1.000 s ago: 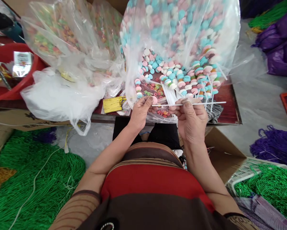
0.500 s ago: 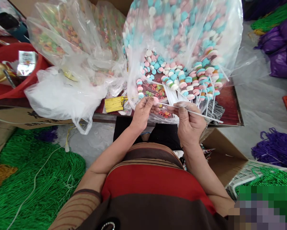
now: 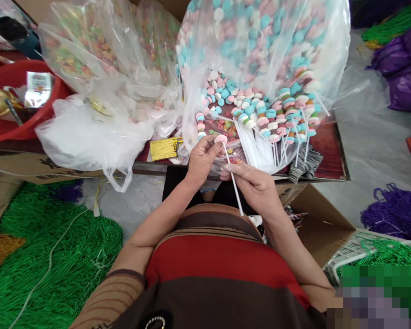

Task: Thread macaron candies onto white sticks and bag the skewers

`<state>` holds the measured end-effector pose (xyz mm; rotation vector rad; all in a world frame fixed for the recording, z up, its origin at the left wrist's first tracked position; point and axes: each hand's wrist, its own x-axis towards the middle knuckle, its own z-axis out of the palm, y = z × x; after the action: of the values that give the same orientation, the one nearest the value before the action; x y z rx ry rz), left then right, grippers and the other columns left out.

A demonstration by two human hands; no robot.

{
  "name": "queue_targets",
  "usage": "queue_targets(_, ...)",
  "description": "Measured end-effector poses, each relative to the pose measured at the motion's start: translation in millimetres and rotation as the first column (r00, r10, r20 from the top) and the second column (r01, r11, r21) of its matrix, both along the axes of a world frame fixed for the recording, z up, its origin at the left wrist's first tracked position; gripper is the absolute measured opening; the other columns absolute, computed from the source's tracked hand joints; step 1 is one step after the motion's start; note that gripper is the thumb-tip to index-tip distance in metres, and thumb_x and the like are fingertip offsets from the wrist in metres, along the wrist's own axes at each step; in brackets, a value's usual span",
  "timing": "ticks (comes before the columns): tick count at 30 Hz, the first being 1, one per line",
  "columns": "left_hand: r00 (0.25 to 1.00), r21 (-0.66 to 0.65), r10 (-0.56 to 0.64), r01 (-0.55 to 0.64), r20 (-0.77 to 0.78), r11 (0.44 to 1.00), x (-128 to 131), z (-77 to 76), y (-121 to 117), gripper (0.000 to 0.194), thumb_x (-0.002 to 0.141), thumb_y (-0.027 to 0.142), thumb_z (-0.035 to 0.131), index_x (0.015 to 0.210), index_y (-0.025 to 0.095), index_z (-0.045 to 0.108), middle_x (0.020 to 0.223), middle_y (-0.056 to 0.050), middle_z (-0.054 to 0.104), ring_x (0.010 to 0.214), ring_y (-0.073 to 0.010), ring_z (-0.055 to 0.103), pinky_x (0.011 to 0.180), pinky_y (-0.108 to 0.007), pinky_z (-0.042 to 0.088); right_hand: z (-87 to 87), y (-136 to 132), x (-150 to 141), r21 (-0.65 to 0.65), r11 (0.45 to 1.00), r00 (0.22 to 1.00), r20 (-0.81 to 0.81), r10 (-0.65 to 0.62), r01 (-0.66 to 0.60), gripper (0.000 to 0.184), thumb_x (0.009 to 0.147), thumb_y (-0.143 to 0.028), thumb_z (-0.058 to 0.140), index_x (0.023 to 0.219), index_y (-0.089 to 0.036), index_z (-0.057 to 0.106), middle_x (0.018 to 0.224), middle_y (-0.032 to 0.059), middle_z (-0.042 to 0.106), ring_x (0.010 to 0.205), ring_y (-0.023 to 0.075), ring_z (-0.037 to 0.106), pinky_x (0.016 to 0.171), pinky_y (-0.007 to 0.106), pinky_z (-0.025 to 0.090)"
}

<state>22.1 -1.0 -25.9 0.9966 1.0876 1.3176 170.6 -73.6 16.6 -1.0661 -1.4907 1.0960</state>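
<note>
My left hand (image 3: 202, 159) pinches a round pink candy (image 3: 221, 138) between thumb and fingers. A thin white stick (image 3: 237, 197) meets the candy with its upper end and slants down toward my body. My right hand (image 3: 258, 183) is closed on the stick below the candy, thumb and fingers pressed together. Just beyond the hands lie loose ring-shaped candies (image 3: 228, 130) in green, orange and red. A fan of bare white sticks (image 3: 258, 148) is to their right. Finished-looking skewers of stacked candies (image 3: 289, 112) lie in a row on the plastic.
A big clear bag (image 3: 260, 41) of pink, blue and white candies stands at the back. Left of it are a bag of ring candies (image 3: 88, 50), yellow twist ties (image 3: 164, 149) and a red basin (image 3: 50, 109). A striped glove (image 3: 306, 163) lies near the table's right edge.
The stick has swung from nearly level, pointing right, to steeply downward. My right hand has moved left and toward my body. The pink candy now faces up, its flat side showing.
</note>
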Motion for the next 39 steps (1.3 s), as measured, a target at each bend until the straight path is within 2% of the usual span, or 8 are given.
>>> queue_targets(3,0.995,0.039,0.018,-0.014,-0.095,0.999,-4.4,3.1,-0.1,0.019,0.087,0.036,0.076,0.097,0.023,0.067,0.080,0.003,0.071,0.073,-0.0118,0.067,0.073,-0.024,0.053,-0.3,-1.7,2.0,-0.292,0.956,0.983,-0.181,-0.012,-0.042,0.019,0.094,-0.036,0.068,0.102,-0.026,0.081,0.093,0.0025,0.078,0.064,0.0130,0.070,0.062,0.031,0.062)
queue_targets(7,0.956,0.115,0.076,-0.045,-0.283,0.992,-8.2,7.0,-1.5,0.009,0.087,0.024,0.073,0.096,0.024,0.071,0.086,0.001,0.075,0.079,-0.0133,0.069,0.080,-0.025,0.053,-11.4,-1.4,4.7,-0.452,0.892,0.966,-0.225,-0.129,0.014,0.035,0.088,-0.039,0.074,0.120,-0.025,0.073,0.084,-0.0027,0.072,0.037,0.0028,0.042,0.034,0.019,0.034)
queue_targets(10,0.895,0.197,0.110,-0.026,-0.431,0.980,-7.6,5.4,-2.2,0.014,0.086,0.018,0.070,0.097,0.025,0.074,0.091,0.000,0.078,0.080,-0.0143,0.070,0.083,-0.026,0.053,-20.4,-2.2,4.6,-0.493,0.870,0.975,-0.184,-0.124,0.018,0.044,0.089,-0.043,0.072,0.127,-0.021,0.068,0.065,-0.0078,0.062,0.034,0.0027,0.032,0.031,0.018,0.023)
queue_targets(18,0.786,0.359,0.114,0.143,-0.607,0.922,-4.6,-4.9,-3.3,0.025,0.088,0.015,0.061,0.105,0.025,0.076,0.104,-0.004,0.080,0.097,-0.0183,0.074,0.095,-0.030,0.055,-15.5,-15.0,-10.0,-0.646,0.761,0.963,-0.237,-0.127,-0.058,0.035,0.091,-0.050,0.065,0.109,-0.020,0.065,0.050,-0.0140,0.044,0.028,0.0039,0.028,0.028,0.017,0.022)
queue_targets(23,0.752,0.392,0.049,0.285,-0.657,0.875,-4.8,-12.1,-7.6,0.029,0.090,0.016,0.056,0.111,0.024,0.076,0.105,-0.006,0.080,0.098,-0.0183,0.074,0.094,-0.031,0.057,-17.1,-16.8,-18.0,-0.664,0.745,0.923,-0.322,-0.210,-0.062,0.029,0.089,-0.050,0.067,0.092,-0.024,0.056,0.051,-0.0146,0.043,0.029,0.0033,0.027,0.027,0.015,0.024)
queue_targets(30,0.746,0.360,-0.274,0.565,-0.607,0.742,-5.0,-8.2,-14.7,0.040,0.090,0.014,0.050,0.118,0.027,0.076,0.120,-0.005,0.077,0.111,-0.0172,0.072,0.102,-0.033,0.056,-41.3,1.3,-8.0,-0.560,0.827,0.909,-0.322,-0.266,0.044,0.044,0.081,-0.061,0.075,0.076,-0.022,0.056,0.056,-0.0091,0.053,0.033,0.0036,0.036,0.030,0.018,0.032)
queue_targets(35,0.771,0.343,-0.098,0.388,-0.629,0.856,-3.6,1.2,20.1,0.033,0.094,0.018,0.052,0.117,0.023,0.076,0.116,-0.007,0.077,0.109,-0.0198,0.070,0.099,-0.033,0.053,-40.1,11.6,10.7,-0.538,0.828,0.856,-0.344,-0.386,0.158,0.036,0.082,-0.055,0.077,0.091,-0.022,0.066,0.058,-0.0090,0.055,0.036,0.0036,0.032,0.033,0.018,0.022)
queue_targets(39,0.573,0.273,-0.007,0.402,-0.820,0.874,6.2,-15.2,76.0,0.021,0.091,0.016,0.057,0.092,0.020,0.078,0.094,-0.008,0.072,0.100,-0.0256,0.065,0.096,-0.039,0.049,-35.2,11.7,16.8,-0.522,0.830,0.825,-0.370,-0.427,0.195,0.034,0.081,-0.053,0.079,0.091,-0.022,0.068,0.057,-0.0091,0.053,0.037,0.0033,0.029,0.035,0.019,0.019)
